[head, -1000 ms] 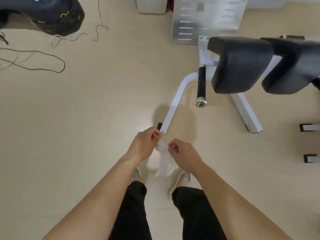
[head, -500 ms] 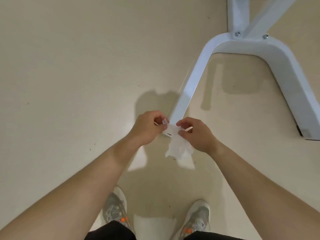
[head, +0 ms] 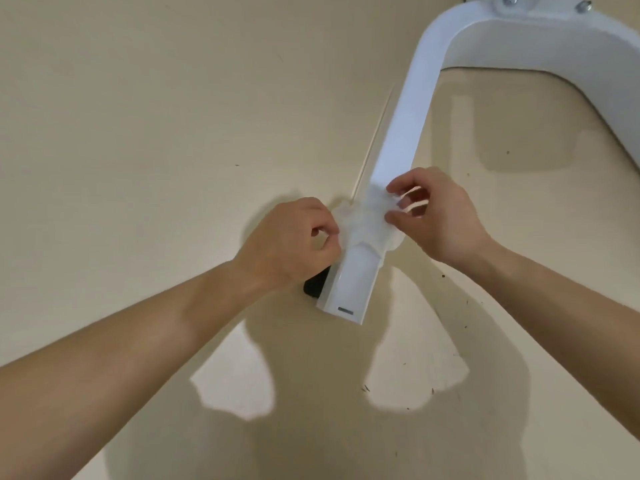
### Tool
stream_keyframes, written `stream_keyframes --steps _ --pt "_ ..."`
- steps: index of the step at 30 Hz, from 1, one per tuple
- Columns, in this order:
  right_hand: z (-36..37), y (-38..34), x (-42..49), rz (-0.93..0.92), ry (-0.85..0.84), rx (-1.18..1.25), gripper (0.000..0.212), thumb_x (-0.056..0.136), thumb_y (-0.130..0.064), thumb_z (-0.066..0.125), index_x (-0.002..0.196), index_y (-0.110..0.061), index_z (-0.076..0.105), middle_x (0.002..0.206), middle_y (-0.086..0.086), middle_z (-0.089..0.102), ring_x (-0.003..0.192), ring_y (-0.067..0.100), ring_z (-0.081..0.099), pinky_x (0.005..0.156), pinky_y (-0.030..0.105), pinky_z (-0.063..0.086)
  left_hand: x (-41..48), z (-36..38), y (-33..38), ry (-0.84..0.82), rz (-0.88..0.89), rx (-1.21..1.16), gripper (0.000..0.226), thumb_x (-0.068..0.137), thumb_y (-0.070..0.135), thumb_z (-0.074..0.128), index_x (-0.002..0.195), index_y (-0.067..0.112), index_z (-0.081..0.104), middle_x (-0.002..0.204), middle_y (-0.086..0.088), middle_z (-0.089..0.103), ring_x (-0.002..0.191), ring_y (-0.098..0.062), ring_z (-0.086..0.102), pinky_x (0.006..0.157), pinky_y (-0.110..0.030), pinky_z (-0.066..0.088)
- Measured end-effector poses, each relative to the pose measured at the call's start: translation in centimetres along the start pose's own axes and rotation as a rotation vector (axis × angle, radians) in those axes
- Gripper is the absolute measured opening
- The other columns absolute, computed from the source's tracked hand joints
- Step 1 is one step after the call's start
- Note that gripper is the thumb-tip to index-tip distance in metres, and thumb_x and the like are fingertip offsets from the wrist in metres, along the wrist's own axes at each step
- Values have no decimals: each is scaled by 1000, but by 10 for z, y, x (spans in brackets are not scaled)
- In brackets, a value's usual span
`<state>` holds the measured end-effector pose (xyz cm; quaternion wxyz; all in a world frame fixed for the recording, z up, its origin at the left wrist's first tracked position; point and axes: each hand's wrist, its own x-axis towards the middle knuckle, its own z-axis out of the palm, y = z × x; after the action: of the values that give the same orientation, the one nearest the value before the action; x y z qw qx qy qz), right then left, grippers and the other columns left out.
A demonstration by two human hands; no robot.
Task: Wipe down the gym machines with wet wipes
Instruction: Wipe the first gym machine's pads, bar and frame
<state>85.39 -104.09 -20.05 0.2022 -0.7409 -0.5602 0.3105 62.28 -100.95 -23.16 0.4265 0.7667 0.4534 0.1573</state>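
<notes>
A white wet wipe [head: 369,220] is draped across the near end of the gym machine's white metal floor leg [head: 401,133]. My left hand [head: 294,242] pinches the wipe's left end beside the leg. The wipe's right end is pinched by my right hand [head: 436,216], on the leg's right side. The wipe lies stretched between both hands over the top of the leg. Below the wipe, the leg's end [head: 346,296] shows bare.
A black rubber foot [head: 315,285] sticks out under the leg's left side. The leg curves up to a bolted joint [head: 509,3] at the top right, and a second white leg [head: 595,60] runs off to the right. Beige floor with small dark specks surrounds it.
The view has dropped much closer to the floor leg. The wipe, held in the air between both hands before, now lies across the leg's near end.
</notes>
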Motion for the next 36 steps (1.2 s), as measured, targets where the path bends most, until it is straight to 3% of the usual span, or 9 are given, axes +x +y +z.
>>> stream_keyframes --steps 5,10,13,17,20,23,26,30,36 --pt "16 3 -32 122 288 -6 36 85 -36 77 102 -25 48 109 -8 50 91 12 52 72 16 38 -9 18 8 109 -208 -164 27 86 49 65 81 22 68 85 14 69 86 -1 66 81 -30 57" --pt "40 -1 -54 456 100 197 35 98 -50 54 121 -24 55 113 -12 61 84 1 57 65 16 39 -3 37 27 112 -391 -224 27 94 50 60 107 26 53 94 19 66 90 -6 68 81 -35 55" --pt "60 -7 -59 411 9 209 34 106 -40 38 89 -22 60 78 -10 61 68 10 53 56 18 36 8 46 38 58 -403 -167 43 101 49 45 134 22 50 108 12 68 101 -17 66 91 -40 52" --pt "65 -10 -45 442 14 324 42 108 -39 30 87 -15 59 81 -3 62 71 15 54 63 29 38 30 50 39 6 -326 2 38 107 40 33 101 16 61 90 2 67 83 -22 63 73 -36 47" --pt "58 -6 -21 395 45 325 44 107 -38 29 92 -15 63 89 -1 67 79 17 61 67 30 44 56 48 38 -41 -274 -1 38 108 34 31 105 12 61 96 -1 66 87 -21 61 72 -32 40" --pt "45 1 17 328 103 255 37 106 -30 30 83 -18 55 83 -5 60 72 11 54 62 26 36 100 42 42 -66 -219 51 41 109 30 29 107 5 61 108 -13 66 100 -31 60 75 -33 37" --pt "31 5 50 298 118 243 36 104 -28 29 74 -21 48 76 -6 51 70 15 49 65 29 34 135 35 43 -81 -211 37 38 109 31 30 95 8 57 108 -17 64 105 -33 57 73 -32 34" --pt "31 4 39 292 29 116 45 108 -36 21 95 -11 56 87 -2 56 78 17 54 64 31 34 115 35 36 -116 -139 124 38 110 33 25 86 15 50 93 -7 60 85 -25 52 70 -32 34" --pt "48 -8 -23 331 -101 146 42 108 -44 21 107 -15 51 90 -2 60 74 10 57 58 25 38 41 36 26 -233 -180 100 42 108 43 24 107 13 53 89 -6 67 78 -24 65 74 -42 53"
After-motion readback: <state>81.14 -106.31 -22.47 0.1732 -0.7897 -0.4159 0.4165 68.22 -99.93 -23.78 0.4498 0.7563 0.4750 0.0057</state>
